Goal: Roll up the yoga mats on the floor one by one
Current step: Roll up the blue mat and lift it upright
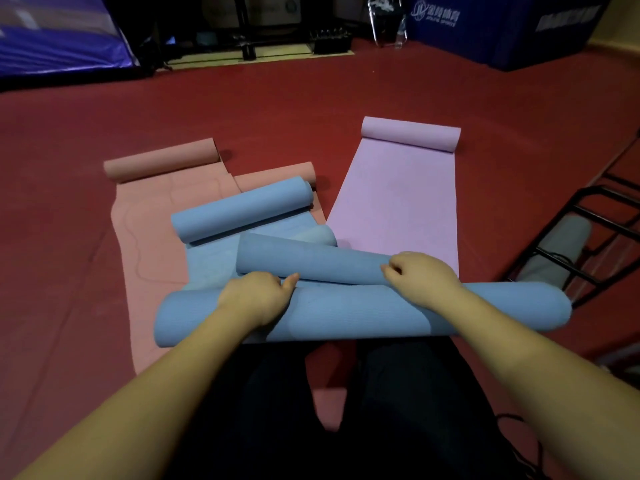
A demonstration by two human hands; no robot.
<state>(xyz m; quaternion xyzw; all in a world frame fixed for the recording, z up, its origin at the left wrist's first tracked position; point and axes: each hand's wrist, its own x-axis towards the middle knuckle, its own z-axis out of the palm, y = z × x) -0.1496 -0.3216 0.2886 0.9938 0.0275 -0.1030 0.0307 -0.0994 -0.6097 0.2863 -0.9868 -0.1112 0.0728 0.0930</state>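
Blue yoga mat roll (346, 313) lies on floor (277, 109) at knees; left hand (256, 297) and right hand (420, 278) curl over roll, grip pinching mat; judge: keep pressure even, edges aligned, roll tight

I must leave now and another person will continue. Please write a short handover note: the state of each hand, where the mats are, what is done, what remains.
Left hand and right hand: both curled onto the blue roll nearest the person, rolling it.
A second blue roll lies just beyond it; a third blue roll lies farther, its tail still flat.
Pink mat at left and purple mat at right: only far ends rolled.
Done: no mat clearly finished.
Left: finish blue, then pink and purple.
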